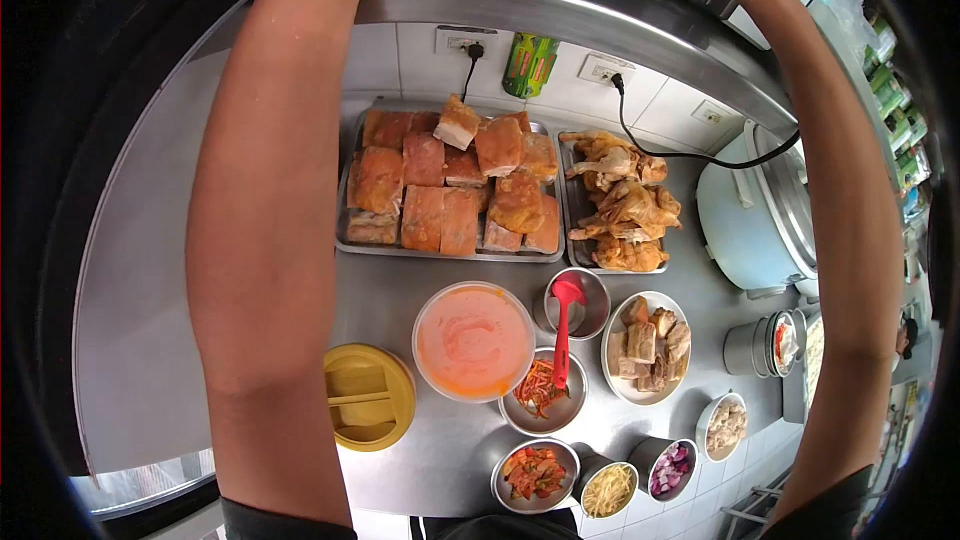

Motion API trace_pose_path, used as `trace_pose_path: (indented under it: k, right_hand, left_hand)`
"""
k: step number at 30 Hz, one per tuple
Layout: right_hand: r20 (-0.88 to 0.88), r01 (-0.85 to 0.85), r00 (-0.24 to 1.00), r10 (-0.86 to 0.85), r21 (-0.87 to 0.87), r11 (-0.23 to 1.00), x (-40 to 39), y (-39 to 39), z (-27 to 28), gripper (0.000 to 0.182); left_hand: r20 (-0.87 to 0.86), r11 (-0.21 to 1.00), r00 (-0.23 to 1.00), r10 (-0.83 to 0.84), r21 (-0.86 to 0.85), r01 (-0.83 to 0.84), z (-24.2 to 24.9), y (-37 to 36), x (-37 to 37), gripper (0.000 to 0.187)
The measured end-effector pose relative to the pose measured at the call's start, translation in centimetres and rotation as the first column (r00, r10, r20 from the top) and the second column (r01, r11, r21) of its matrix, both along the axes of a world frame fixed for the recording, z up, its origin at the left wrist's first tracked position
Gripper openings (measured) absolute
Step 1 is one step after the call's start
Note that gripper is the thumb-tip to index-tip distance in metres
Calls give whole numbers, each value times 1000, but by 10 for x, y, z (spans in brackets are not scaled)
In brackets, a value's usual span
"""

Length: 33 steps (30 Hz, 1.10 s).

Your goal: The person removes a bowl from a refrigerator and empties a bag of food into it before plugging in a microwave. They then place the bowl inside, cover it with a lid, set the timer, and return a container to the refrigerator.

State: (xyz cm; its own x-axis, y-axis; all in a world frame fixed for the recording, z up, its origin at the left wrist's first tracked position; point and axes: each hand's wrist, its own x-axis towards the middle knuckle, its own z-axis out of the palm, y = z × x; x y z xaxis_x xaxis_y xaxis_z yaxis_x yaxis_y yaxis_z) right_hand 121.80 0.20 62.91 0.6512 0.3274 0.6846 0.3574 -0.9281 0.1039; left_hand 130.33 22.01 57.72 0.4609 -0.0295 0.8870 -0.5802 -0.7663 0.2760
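Both of my forearms reach up past the top edge of the head view, over a steel shelf [560, 15]. My left hand and my right hand are out of the frame, so what they hold is hidden. Between the arms, a metal tray [450, 252] bears several blocks of browned meat [423, 158]. Beside it, a smaller tray [575, 210] holds cooked poultry [632, 208]. In front of the trays stands a round tub of pink-orange mixture [473, 340]. A red ladle [562, 340] rests in a steel pot [600, 302].
A yellow lidded container [400, 400] sits near my left forearm. Bowls of kimchi-like food [533, 472], shredded pieces [608, 490], chopped onion [670, 470] and meat [650, 345] line the front. A large cooker [745, 210] stands right; a black cord [690, 156] hangs from a wall socket [606, 69].
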Motion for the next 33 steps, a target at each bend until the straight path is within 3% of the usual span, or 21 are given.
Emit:
trace_pose_path:
  k: [5, 7, 9, 11, 14, 16, 17, 18, 19, 21, 22, 23, 24, 25, 26, 28, 29, 30, 31, 32, 33]
  right_hand:
    - [-19, 120, 993, -119, 74, 990, -27, -44, -6, 23]
    - [48, -262, 965, 258, 245, 934, -63, -52, -22, 20]
    - [77, -251, 968, 239, 352, 902, -112, -58, -27, 17]
    - [72, -180, 984, 166, 310, 933, -162, -80, -29, 16]
    - [16, -56, 998, 55, 435, 898, -237, -119, -37, 16]
    - [11, 38, 998, -54, 557, 830, -290, -155, -49, 17]
    - [13, 96, 991, -130, 603, 792, -316, -175, -57, 19]
    - [20, 122, 982, -187, 688, 716, -343, -195, -66, 20]
    - [25, 144, 968, -249, 761, 633, -370, -216, -76, 21]
    - [27, 151, 933, -359, 876, 457, -428, -254, -100, 24]
    - [32, 149, 903, -427, 912, 383, -457, -275, -117, 26]
    - [-6, 197, 833, -553, 938, 286, -488, -294, -139, 29]
    - [-66, 251, 748, -661, 949, 189, -516, -309, -166, 33]
    - [-82, 178, 743, -665, 981, 78, -543, -323, -199, 34]
    - [-137, 145, 691, -710, 988, -50, -563, -335, -235, 32]
    - [-346, 162, 585, -734, 936, -312, -601, -351, -316, 30]
    - [-444, 208, 617, -649, 888, -410, -621, -358, -366, 32]
    - [-514, 216, 684, -517, 820, -530, -627, -356, -400, 34]
    - [-558, 234, 743, -371, 735, -636, -625, -352, -425, 39]
    - [-544, 209, 785, -296, 683, -700, -619, -343, -442, 42]
    - [-521, 188, 824, -224, 624, -759, -608, -335, -454, 46]
  left_hand:
    - [-136, 999, 990, 21, -27, -25, 10, 1, 4, 22]
    - [-111, 996, 992, 67, -44, -73, 6, 1, 4, 22]
    - [-37, 996, 999, 9, -83, -12, 2, 3, 14, 23]
    - [-19, 1000, 1000, -20, 0, 20, 0, 0, 12, 43]
    - [-16, 995, 999, 51, 92, -50, 2, 0, 14, 47]
    - [-179, 989, 977, 119, 113, -99, 1, 5, 30, 58]
    - [-204, 957, 949, 239, 216, -194, 7, 0, 15, 57]
    - [-82, 929, 970, 230, 316, -193, -2, 17, 60, 54]
    - [-128, 974, 980, 150, 189, -124, 6, 12, 41, 55]
    - [46, 988, 987, 153, 28, -154, 8, 31, 71, 51]
    - [-78, 965, 962, 262, 12, -262, 12, 44, 86, 40]
    - [668, 998, 744, -7, 46, -32, 30, -23, -19, 32]
    - [663, 994, 740, -113, 73, 86, 33, -45, -46, 30]
    - [662, 977, 720, -206, 98, 190, 35, -63, -69, 28]
    - [447, 915, 807, -386, 70, 398, 28, -94, -117, 24]
    - [58, 740, 748, -661, -115, 663, -23, -152, -199, 22]
    - [-86, 654, 655, -751, -236, 719, -65, -180, -229, 22]
    - [-299, 541, 457, -838, -347, 766, -97, -215, -278, 8]
    - [-297, 348, 269, -916, -254, 903, -135, -252, -300, 12]
    - [-568, 424, 188, -801, -317, 849, -159, -279, -335, 15]
    - [-665, 378, -21, -747, -449, 810, -188, -309, -355, 21]
